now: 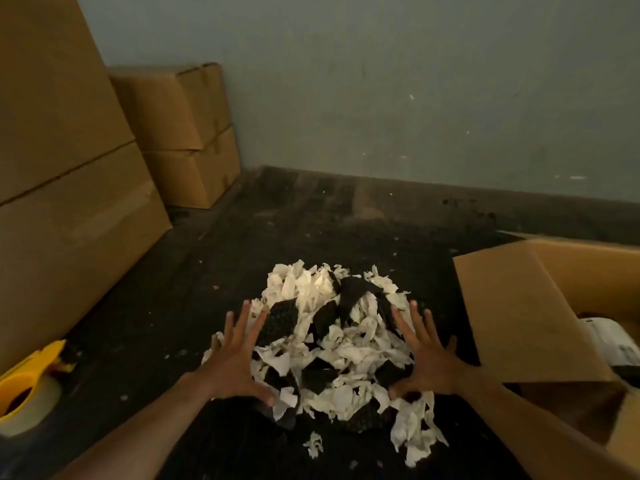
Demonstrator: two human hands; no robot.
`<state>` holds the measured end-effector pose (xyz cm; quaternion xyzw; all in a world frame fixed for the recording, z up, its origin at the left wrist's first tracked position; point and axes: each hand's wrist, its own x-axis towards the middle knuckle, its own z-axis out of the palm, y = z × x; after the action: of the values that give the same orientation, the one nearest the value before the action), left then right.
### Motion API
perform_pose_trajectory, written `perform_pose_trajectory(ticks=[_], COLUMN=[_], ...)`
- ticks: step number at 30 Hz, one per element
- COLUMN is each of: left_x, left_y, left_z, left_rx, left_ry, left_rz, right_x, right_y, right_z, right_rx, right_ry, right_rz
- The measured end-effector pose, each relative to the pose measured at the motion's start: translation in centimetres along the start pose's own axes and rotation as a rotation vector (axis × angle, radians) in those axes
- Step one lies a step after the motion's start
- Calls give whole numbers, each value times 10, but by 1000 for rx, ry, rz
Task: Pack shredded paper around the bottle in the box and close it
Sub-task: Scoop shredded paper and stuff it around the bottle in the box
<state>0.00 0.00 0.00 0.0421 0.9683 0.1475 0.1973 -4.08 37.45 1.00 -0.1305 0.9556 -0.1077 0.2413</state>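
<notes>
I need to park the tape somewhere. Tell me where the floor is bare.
Bare floor lies between the paper pile and the stacked boxes, and beyond the pile toward the wall. Crowded: between the pile and the open box, where the right hand sits.

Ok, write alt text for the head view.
Two open hands, left and right, flank a pile of shredded paper on a dark floor. An open box sits at right, closed boxes are stacked at left, and a yellow tape dispenser lies nearby.

Shredded paper [332, 344] cream with black pieces; box [526, 317] brown; tape dispenser [26, 379] yellow.
</notes>
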Motion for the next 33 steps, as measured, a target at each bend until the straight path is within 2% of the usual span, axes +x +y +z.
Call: perform_pose_trajectory(ticks=[2, 7, 12, 16, 21, 25, 29, 33], left_x=[22, 72, 99, 105, 106, 109, 113, 108], left_y=[11, 27, 26, 17, 14, 13, 15, 32], left_z=[4, 9, 31, 45, 62, 68, 63, 43], left_rx=[43, 205, 308, 304, 239, 173, 153, 79], left_ry=[20, 13, -16, 50, 274, 383, 344, 298], left_rz=[101, 198, 189, 154, 153, 172, 115, 15], right_x=[23, 81, 119, 122, 120, 122, 123, 125], right_y=[-3, -13, -13, -7, 1, -7, -25, -24], right_z=[-9, -12, 17, 28, 53, 66, 47, 18], right_rx=[-99, -229, -316, -355, -240, -313, -223, -66], right_ry=[20, -54, -137, -70, 91, 168, 251, 176], right_rz=[-88, -214, -271, -294, -337, -241, -282, -287])
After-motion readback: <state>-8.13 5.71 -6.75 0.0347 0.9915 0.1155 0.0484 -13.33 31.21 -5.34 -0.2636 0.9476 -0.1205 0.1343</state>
